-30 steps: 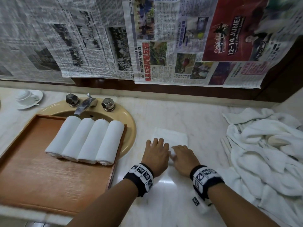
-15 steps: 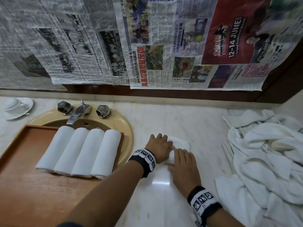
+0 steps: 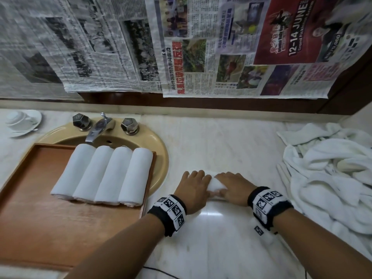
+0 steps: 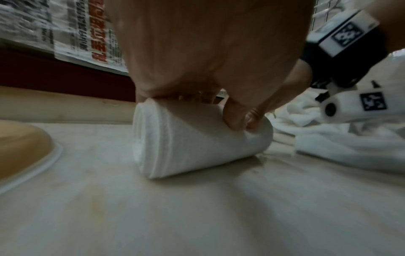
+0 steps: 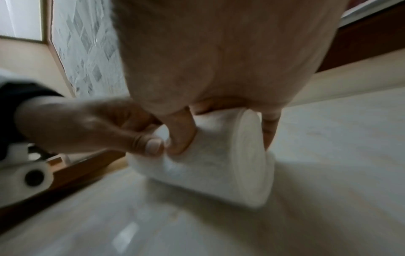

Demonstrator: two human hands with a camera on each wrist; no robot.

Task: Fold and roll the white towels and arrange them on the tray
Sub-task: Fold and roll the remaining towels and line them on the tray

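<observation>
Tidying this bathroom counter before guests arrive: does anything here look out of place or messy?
Yes. A heap of crumpled white towels sprawls over the counter's right end, unfolded. The wooden tray rests partly over the sink, and newspaper sheets hang on the wall behind it.

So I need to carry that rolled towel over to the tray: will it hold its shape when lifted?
Probably only if kept gripped. The rolled towel is soft cloth: the thumbs dent it, so it would likely sag or loosen once released. Lying on its side on the smooth marble counter, it could also roll. The left hand and right hand grip it.
</observation>
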